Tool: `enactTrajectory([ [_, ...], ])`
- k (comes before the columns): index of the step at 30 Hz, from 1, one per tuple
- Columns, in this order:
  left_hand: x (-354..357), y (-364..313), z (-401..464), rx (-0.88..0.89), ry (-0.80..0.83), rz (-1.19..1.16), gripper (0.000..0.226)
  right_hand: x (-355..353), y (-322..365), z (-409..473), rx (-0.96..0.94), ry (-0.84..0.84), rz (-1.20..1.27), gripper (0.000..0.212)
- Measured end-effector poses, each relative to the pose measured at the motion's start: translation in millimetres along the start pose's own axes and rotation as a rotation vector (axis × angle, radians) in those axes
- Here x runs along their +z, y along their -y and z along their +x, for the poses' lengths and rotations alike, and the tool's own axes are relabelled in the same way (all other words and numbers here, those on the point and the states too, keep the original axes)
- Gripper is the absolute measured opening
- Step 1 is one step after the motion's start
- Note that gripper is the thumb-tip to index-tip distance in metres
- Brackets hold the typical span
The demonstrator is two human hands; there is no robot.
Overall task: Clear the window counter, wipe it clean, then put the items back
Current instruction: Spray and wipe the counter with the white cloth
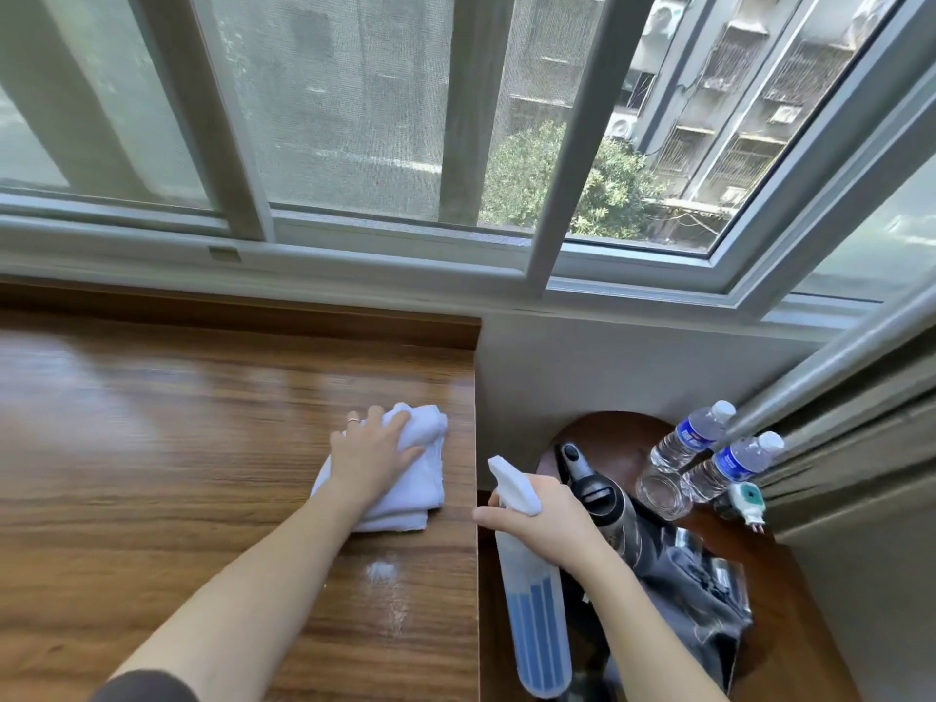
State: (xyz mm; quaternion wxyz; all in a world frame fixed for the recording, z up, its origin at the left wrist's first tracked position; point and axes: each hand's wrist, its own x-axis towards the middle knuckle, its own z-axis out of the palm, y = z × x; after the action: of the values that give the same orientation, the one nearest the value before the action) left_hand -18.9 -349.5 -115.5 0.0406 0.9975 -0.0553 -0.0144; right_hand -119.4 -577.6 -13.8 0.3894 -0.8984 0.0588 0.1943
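Left hand (375,456) presses cloth (405,478) near counter (152,423) edge; right hand (544,514) holds spray bottle (537,615).

- Two hands: left hand (372,461), right hand (549,519)
- One white cloth (405,478)
- One spray bottle (532,595)
- Two water bottles (691,438) (734,466)
- One glass (663,494)
- One kettle (602,499)
- One plug-in device (748,505)

1. Counter (177,448): brown wood grain.
2. Cloth (405,478): white.
3. Spray bottle (534,600): translucent, white head, blue liquid.
4. Water bottles (694,438): clear, blue labels, white caps.
5. Kettle (608,504): black and silver.
6. Ring (353,421): silvery.
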Motion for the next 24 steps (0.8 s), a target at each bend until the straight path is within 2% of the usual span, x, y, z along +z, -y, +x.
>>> enactTrajectory([
  [5,-6.9,69.1,4.2,-0.157,0.091,-0.023,0.053,5.5,-1.3,-7.1,0.006,0.062,-0.048,0.041],
  [8,-11.1,88.9,3.9,-0.197,0.122,-0.062,0.053,8.9,0.4,-12.3,0.033,0.111,-0.066,0.040],
  [14,-11.0,89.9,3.2,-0.175,0.136,-0.068,0.056,23.0,4.5,-25.1,0.040,0.214,-0.063,0.031],
  [20,-19.1,86.6,-0.6,-0.151,0.178,-0.094,0.064,42.3,18.0,-32.8,0.072,0.195,-0.091,0.038],
  [24,-21.7,82.4,-12.2,-0.121,0.233,-0.036,0.068,50.5,23.8,-39.8,0.050,0.134,-0.091,0.034],
])
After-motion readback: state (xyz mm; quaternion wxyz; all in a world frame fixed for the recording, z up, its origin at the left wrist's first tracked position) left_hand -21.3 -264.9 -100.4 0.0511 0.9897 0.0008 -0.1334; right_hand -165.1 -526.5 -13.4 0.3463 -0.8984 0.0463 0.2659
